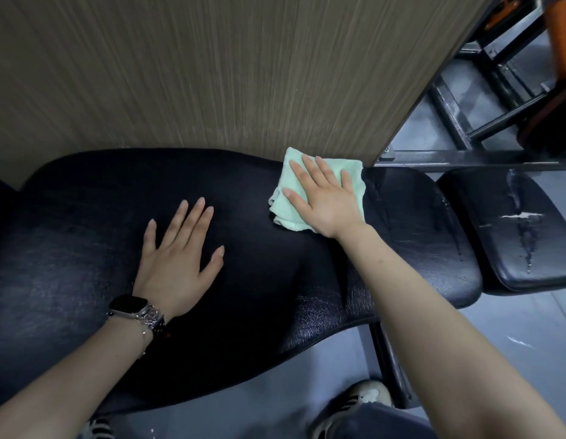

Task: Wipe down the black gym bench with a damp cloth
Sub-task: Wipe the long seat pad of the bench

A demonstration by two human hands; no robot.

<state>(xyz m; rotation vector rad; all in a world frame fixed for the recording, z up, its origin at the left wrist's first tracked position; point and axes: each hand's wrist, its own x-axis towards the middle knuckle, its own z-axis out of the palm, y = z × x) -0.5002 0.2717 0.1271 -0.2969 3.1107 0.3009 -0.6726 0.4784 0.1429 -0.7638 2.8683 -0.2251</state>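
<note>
Black padded vinyl gym bench (259, 264): two flat hands, right hand (322, 198) pressing one folded pale-green cloth (286, 213), left hand (177, 258) fingers spread wide.

Wood-grain wall panel (196, 74) behind; glossy grey floor (513, 331) below; black steel equipment frame (471, 90) at upper right.
</note>
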